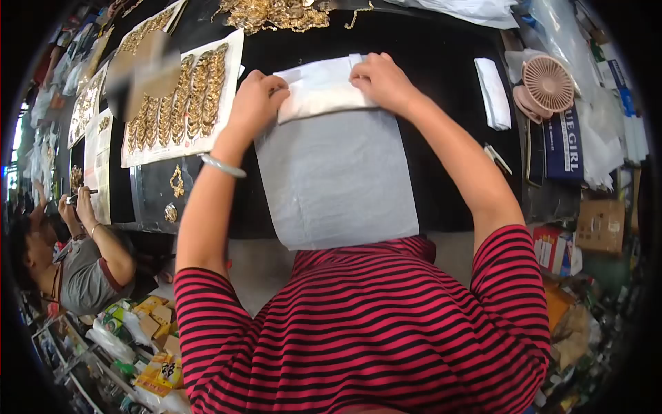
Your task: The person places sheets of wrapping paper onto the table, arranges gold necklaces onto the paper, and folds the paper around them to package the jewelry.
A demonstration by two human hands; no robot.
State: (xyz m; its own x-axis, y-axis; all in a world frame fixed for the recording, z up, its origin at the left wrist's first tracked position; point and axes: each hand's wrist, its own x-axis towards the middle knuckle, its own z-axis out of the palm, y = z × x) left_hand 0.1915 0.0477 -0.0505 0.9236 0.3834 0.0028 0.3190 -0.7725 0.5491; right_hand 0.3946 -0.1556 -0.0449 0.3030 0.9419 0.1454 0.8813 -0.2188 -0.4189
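A white folded packet [324,88] lies at the far end of a translucent sheet [338,176], which reaches down to the table's near edge. My left hand [263,99] pinches the packet's left end with bent fingers. At the packet's upper right corner, my right hand [380,79] has its fingers closed on it. Both hands rest at about the same height, on opposite ends of the packet. What is inside the packet is hidden.
Gold chains on white cards [183,103] lie left, and a gold pile [276,14] sits at the back. To the right are a folded white strip [492,94] and a pink fan [547,85]. Another person [83,265] sits at far left.
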